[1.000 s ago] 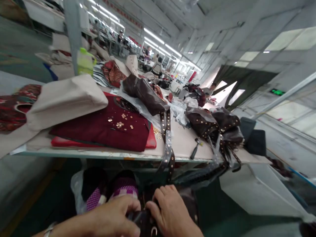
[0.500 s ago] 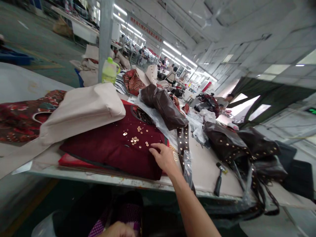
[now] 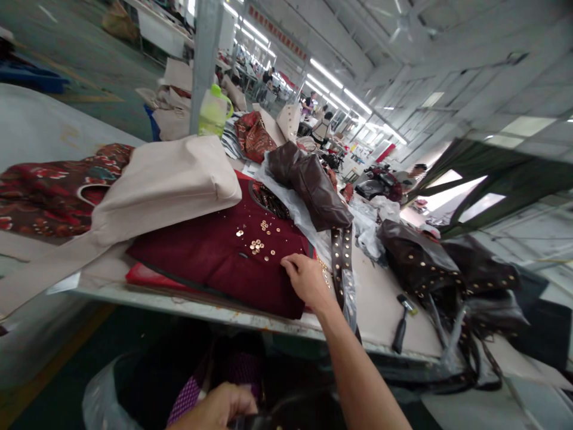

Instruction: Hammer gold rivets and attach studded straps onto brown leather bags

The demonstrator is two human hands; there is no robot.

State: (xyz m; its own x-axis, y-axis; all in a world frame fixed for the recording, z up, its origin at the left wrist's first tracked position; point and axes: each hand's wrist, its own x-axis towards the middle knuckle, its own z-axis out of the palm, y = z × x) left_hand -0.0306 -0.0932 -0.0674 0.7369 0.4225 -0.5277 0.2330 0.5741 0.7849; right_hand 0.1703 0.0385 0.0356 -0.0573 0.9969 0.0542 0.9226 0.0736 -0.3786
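Observation:
My right hand [image 3: 308, 279] rests on the right edge of a dark red cloth [image 3: 215, 257] on the table, fingers curled and pinched at the cloth beside several small gold rivets [image 3: 257, 243]. What the fingertips pinch is too small to make out. My left hand [image 3: 219, 409] is low at the frame's bottom, below the table edge, closed on a dark leather piece [image 3: 286, 412] over a plastic bag. A studded brown strap [image 3: 342, 263] hangs off the table just right of my right hand.
A beige bag [image 3: 165, 185] lies on the red cloth's left. Brown leather bags [image 3: 313, 188] and studded bags [image 3: 416, 263] sit to the right, with a small hammer [image 3: 401, 325] near the table edge [image 3: 179, 298]. A green bottle [image 3: 213, 113] stands behind. Other people work far back.
My right hand left the dark piece below the table and reached up to the red cloth; since half a second ago it curled in slightly. The left hand stayed low.

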